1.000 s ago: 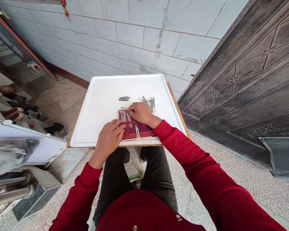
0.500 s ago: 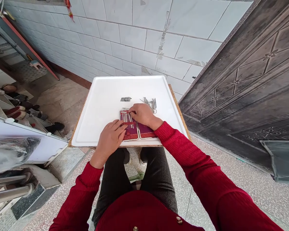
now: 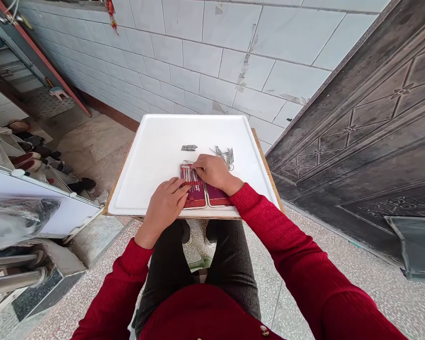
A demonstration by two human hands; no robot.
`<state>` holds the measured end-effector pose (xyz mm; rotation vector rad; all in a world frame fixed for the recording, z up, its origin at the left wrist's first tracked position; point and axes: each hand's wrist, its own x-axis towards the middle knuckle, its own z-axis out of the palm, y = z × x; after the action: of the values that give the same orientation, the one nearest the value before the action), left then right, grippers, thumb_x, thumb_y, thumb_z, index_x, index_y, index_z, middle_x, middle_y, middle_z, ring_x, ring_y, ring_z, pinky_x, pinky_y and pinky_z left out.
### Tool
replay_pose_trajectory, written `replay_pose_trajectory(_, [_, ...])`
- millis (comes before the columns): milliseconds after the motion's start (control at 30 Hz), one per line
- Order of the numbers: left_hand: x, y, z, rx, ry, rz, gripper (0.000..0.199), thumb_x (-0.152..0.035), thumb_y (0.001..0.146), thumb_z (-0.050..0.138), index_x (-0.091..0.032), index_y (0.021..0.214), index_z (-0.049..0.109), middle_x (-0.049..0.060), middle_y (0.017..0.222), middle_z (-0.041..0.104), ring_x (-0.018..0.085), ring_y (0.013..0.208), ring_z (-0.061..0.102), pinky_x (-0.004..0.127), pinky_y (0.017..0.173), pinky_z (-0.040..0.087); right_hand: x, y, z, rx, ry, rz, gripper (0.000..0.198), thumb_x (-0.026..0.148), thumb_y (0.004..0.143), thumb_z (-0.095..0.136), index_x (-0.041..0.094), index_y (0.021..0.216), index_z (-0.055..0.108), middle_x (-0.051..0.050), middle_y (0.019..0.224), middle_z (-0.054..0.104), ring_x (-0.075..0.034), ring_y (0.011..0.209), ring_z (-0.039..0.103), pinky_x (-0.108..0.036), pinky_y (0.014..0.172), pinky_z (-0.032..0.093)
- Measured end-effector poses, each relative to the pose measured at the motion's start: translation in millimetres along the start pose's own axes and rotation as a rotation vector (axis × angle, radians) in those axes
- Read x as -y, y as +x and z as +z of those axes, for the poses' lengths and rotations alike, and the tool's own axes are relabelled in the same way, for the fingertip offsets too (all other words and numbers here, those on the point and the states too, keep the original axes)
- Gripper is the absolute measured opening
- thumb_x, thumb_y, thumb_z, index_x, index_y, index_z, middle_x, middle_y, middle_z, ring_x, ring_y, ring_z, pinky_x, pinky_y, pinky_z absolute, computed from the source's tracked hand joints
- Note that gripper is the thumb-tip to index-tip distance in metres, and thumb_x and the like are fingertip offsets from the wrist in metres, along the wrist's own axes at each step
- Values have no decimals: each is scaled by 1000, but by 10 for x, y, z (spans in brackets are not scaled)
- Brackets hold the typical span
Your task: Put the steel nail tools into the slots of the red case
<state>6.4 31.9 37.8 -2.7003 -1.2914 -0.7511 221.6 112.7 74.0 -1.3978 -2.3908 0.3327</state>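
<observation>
A tiled wall (image 3: 187, 61) stands behind the far edge of a white surface (image 3: 152, 165), whose low rim goes around; the widest open room lies at its left side. Near the front edge, and close to it, an open red and purple case (image 3: 218, 194) lies flat. Its covers look rather stiff and light, so it could probably slide easily on this smooth top; the outer metal frame seems the best place to take hold. The left hand (image 3: 165, 202) is loosely open, its fingers resting across the left side of the case. The right hand (image 3: 215, 172) has its thumb and finger drawn together over the upper part of the case; one cannot tell if a tool is gripped between them. Beyond this hand lies a loose group of metal tools (image 3: 230, 155), and to its left, well apart, a small metal piece (image 3: 189, 148). The smallest are the slim tools (image 3: 188, 174) under a red band: they are probably light, hard and slippery, easier to pinch at their free upper ends.
</observation>
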Motion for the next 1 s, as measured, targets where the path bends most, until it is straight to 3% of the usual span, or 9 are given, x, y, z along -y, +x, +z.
replay_pose_trajectory(333, [-4, -6, -2, 1, 0, -2, 32, -24, 107, 47, -20, 126, 72, 11, 136, 71, 31, 132, 62, 51, 107, 54, -29, 5, 45, -29, 53, -22, 31, 12, 94, 54, 20, 104, 83, -5, 108, 77, -21, 97, 68, -31, 83, 46])
replay_pose_trajectory(600, [-13, 1, -21, -4, 3, 7, 32, -24, 107, 46, -20, 125, 72, 11, 136, 71, 31, 130, 63, 51, 107, 54, -97, 150, -39, -65, -36, 140, 25, 23, 99, 58, 18, 110, 79, -9, 109, 77, -23, 97, 67, -32, 82, 45])
replay_pose_trajectory(833, [-11, -14, 0, -8, -8, -8, 33, -24, 107, 45, -21, 126, 71, 11, 135, 71, 31, 130, 63, 52, 106, 53, -2, 502, -189, 152, -234, 170, 19, 17, 93, 62, 19, 95, 81, -9, 105, 80, -25, 96, 70, -32, 78, 47])
replay_pose_trajectory(1000, [-10, -23, 17, -25, -25, -8, 32, -23, 107, 46, -22, 126, 71, 11, 134, 71, 30, 130, 62, 51, 107, 53, 117, 728, -224, 287, -335, 174, 14, 18, 89, 71, 17, 98, 82, -13, 104, 80, -29, 99, 73, -33, 79, 51])
